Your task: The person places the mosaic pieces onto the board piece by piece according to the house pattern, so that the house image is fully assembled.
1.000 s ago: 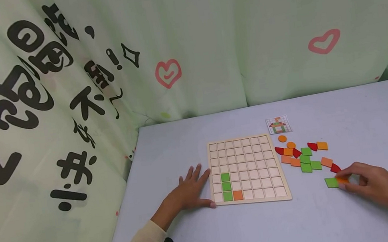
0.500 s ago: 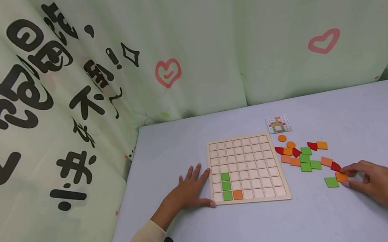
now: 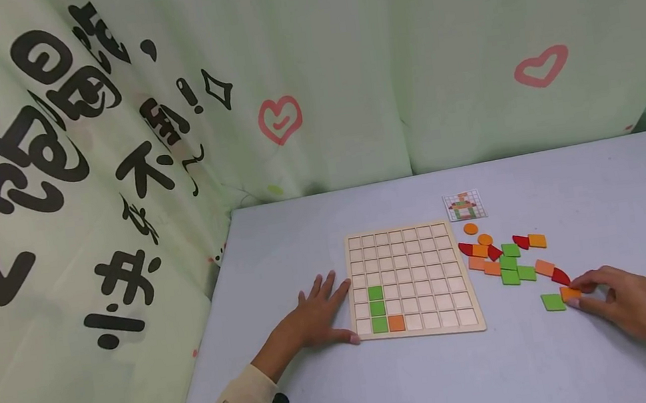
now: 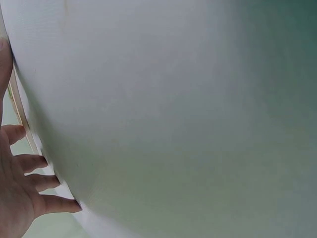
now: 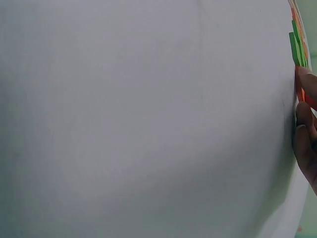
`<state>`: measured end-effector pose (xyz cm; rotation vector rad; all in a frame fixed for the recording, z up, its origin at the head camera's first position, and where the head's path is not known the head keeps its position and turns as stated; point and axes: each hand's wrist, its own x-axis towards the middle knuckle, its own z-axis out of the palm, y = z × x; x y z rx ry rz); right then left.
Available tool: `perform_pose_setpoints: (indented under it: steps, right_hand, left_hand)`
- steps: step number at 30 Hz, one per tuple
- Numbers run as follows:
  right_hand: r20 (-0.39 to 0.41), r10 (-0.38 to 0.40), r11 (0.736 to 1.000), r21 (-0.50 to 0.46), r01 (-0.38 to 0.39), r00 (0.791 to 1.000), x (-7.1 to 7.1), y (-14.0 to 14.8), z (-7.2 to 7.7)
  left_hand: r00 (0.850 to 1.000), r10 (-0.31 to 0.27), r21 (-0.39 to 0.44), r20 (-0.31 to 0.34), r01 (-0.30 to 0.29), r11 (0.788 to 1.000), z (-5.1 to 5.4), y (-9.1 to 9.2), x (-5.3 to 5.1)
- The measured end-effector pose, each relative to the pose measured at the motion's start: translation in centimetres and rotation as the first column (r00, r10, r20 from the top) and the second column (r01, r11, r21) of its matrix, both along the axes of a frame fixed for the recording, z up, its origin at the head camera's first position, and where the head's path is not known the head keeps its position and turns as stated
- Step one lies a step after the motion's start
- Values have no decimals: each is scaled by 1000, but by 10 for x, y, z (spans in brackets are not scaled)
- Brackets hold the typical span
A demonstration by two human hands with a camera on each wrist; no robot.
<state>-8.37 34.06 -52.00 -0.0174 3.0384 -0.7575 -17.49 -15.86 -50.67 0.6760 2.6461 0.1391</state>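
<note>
My left hand [image 3: 317,316] rests with spread fingers at the left edge of a wooden grid board [image 3: 433,330]. In the left wrist view, the left fingers [image 4: 57,203] lie straight along the board's edge. On the board, several green square tiles [image 3: 377,309] form a column, with an orange tile [image 3: 396,323] beside the lowest one. My right hand [image 3: 622,299] pinches an orange square tile [image 3: 570,293] between thumb and index finger, low over the table. That tile is close to a green tile [image 3: 553,302] and a red curved tile [image 3: 560,276]. Only part of the right hand [image 5: 308,129] shows in the right wrist view.
Loose green tiles [image 3: 509,263], orange tiles [image 3: 545,267], red pieces [image 3: 521,242] and round orange pieces [image 3: 470,229] lie right of the board. A small pattern card [image 3: 465,205] lies behind them. A curtain [image 3: 330,59] hangs behind the white table [image 3: 600,194].
My right hand has shifted slightly up and right with the orange tile, away from the green tile and nearer the red piece. The left hand has stayed put.
</note>
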Motion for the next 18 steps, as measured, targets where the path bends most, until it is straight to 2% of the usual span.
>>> perform_pose_setpoints:
  steps: [8,18]
  right_hand:
    - [43,5,1000,2,-5,999,-1,-1,3]
    - [57,24,1000,-12,-24,998,3,0,7]
  left_hand:
    - [1000,1,-4,4,-1,1000,-2,0,-1]
    - [1000,-9,-12,2,10,1000,-3,-1,-2]
